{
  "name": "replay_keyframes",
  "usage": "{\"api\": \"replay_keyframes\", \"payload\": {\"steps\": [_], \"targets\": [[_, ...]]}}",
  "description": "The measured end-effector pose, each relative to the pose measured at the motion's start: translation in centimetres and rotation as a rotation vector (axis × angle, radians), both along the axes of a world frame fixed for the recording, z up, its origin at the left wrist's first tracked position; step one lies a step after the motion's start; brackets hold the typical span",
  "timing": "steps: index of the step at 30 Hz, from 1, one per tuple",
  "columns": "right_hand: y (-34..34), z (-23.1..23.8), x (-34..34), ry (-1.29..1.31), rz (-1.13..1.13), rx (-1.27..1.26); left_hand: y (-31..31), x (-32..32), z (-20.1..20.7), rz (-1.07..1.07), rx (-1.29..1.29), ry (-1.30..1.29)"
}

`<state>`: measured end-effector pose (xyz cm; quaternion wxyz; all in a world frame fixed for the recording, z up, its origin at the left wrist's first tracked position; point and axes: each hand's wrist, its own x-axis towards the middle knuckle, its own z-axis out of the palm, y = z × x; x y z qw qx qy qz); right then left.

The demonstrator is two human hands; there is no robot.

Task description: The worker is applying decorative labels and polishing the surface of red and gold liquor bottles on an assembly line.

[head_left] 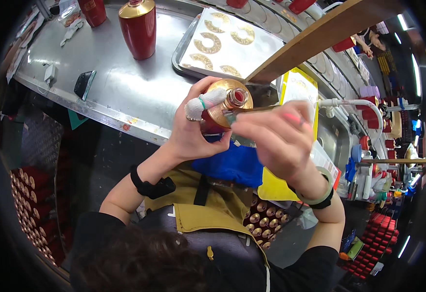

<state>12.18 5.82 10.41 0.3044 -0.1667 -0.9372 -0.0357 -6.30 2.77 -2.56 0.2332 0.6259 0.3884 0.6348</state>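
Observation:
My left hand (193, 124) is wrapped round a red bottle (213, 119) with a gold shoulder (218, 107) and an uncapped neck. One finger wears a white knitted finger cot (205, 103) with a green band and lies on the shoulder. Blurred by motion, my right hand (276, 134) is closed beside the neck, fingertips close to the gold shoulder. Something thin shows at its fingers, but its kind is unclear. Beyond the bottle, a white sheet (230, 48) bears several gold C-shaped decals (207, 43).
The sheet lies in a metal tray (178, 61) on the steel table (111, 73). A wooden bar (310, 36) slants over the right side. Another red bottle (140, 31) stands at the back, a dark phone-like slab (84, 85) lies left. A blue cloth (230, 165) is below my hands.

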Motion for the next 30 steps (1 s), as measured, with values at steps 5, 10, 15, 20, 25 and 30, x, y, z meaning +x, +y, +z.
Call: {"api": "replay_keyframes", "payload": {"steps": [5, 10, 15, 20, 25, 30], "targets": [[-1.9, 0.9, -0.8, -0.182, 0.167, -0.227, 0.3, 2.1, 0.0, 0.159, 0.038, -0.044], [-1.2, -0.4, -0.3, -0.092, 0.085, -0.111, 0.1, 2.1, 0.3, 0.345, 0.086, 0.078], [0.4, 0.8, 0.2, 0.001, -0.042, 0.055, -0.2, 0.7, 0.9, 0.255, 0.085, 0.175], [-2.1, 0.3, 0.3, -0.179, 0.149, -0.239, -0.3, 0.2, 0.8, 0.06, 0.035, 0.046], [0.0, 0.3, 0.6, -0.02, -0.032, 0.04, -0.4, 1.1, 0.8, 0.056, 0.045, -0.003], [-1.1, 1.4, -0.4, -0.062, 0.105, -0.1, 0.0, 1.8, -0.6, 0.216, 0.037, 0.013]]}}
